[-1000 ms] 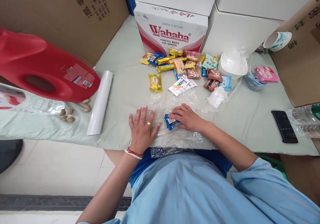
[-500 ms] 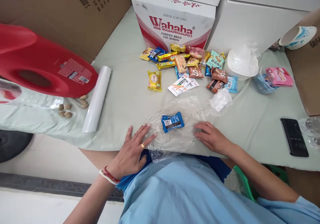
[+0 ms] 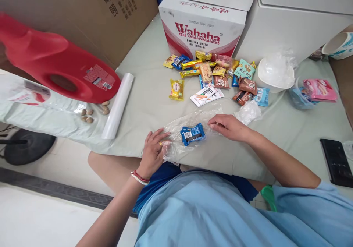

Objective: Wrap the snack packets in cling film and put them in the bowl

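Packets in blue lay set on clear plastic, uncovered as yet, your left fingers pinching its edge, your right fingers curled, grip unclear.

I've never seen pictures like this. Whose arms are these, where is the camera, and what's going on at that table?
There's no machine here: these are a person's own bare arms. The camera is worn on that person's head, looking forward and down, so the body shows at the bottom.

The left hand holds the left edge of some clear film. The right hand is at its other side; whether it grips anything is unclear. Between them, blue packets lie on the film.

Farther back on the table are wrapped snacks and a bowl. Off left are a roll and a red jug; off right, a phone.
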`<state>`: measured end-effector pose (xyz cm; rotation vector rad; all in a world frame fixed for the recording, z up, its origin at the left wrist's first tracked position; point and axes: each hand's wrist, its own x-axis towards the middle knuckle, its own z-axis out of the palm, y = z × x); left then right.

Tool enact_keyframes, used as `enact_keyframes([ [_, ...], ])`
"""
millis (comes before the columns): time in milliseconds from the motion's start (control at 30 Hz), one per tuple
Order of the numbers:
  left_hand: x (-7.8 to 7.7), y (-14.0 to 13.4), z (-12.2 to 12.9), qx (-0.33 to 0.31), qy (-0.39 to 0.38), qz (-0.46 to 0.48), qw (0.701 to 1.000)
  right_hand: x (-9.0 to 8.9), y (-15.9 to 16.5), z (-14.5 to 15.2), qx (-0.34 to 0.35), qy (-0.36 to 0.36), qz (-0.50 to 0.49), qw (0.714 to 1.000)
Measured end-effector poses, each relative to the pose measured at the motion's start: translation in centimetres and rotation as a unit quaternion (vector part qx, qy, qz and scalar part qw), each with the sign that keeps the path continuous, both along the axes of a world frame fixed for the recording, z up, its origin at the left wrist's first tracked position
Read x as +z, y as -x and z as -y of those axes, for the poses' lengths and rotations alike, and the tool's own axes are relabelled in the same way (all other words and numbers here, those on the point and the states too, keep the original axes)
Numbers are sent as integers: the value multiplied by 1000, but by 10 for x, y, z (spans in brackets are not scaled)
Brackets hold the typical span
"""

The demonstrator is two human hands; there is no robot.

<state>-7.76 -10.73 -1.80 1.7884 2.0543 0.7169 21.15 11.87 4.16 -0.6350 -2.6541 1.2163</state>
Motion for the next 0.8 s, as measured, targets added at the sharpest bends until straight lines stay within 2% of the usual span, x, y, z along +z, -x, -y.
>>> enact_keyframes([
  [133, -1, -5, -11, 79, -30, 51, 995, 4, -7, 11, 46, -38, 28, 998],
  [233, -5, -6, -16, 115, -47, 61, 990, 6, -16, 24, 38, -69, 43, 996],
  [300, -8, -5, -17, 129, -61, 71, 987, 4, -17, 27, 11, -41, 26, 999],
  [400, -12, -3, -17, 146, -87, 91, 981, -2, -10, 19, -47, 55, -10, 997],
  [467, -14, -1, -17, 165, -98, 78, 978, -7, 0, 10, -106, 97, 17, 989],
  [500, -15, -1, -16, 178, -97, 60, 977, -9, 6, 6, -135, 94, 52, 985],
  [567, -16, 1, -14, 211, -85, 20, 973, -11, 17, -1, -169, 35, 155, 973],
  [667, -13, 0, -7, 262, -93, -18, 961, -6, 30, -7, -168, -97, 282, 940],
  [733, -5, -4, -1, 280, -159, -57, 945, 2, 38, -12, -153, -159, 283, 933],
  [800, 7, -13, 4, 256, -267, -123, 921, 9, 47, -19, -125, -209, 228, 943],
])
